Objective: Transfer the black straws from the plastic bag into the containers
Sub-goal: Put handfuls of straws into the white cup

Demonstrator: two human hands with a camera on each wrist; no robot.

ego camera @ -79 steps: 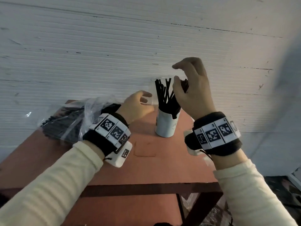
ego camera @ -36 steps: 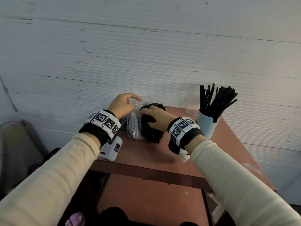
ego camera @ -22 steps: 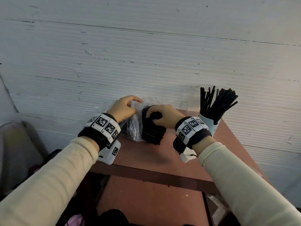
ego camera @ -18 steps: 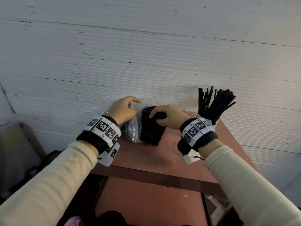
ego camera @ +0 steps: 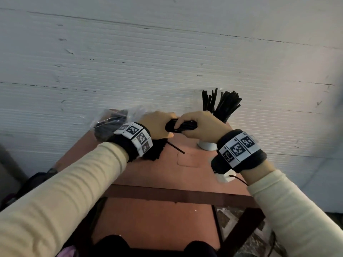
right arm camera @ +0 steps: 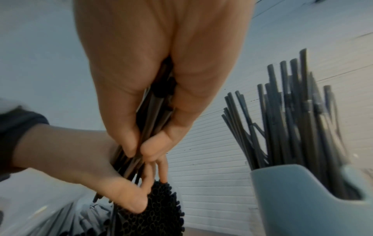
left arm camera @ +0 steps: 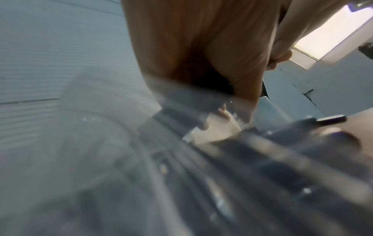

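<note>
- now out of the plastic bag (ego camera: 118, 117): bunch of black straws (ego camera: 182, 125), clenched between right hand (ego camera: 199, 127) fingers and thumb
- left hand (ego camera: 157, 127) gripping same bunch, fingertips meeting right's
- just beyond right fingers: container (right arm camera: 310, 199) holding upright straws

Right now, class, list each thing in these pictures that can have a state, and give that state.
Plastic bag: open, lying on the table, straws inside.
Handful of straws: gripped by both hands.
Cup: upright, holding straws.
Loose straw: lying on the table.
Left hand: gripping straws.
Right hand: gripping straws.
</note>
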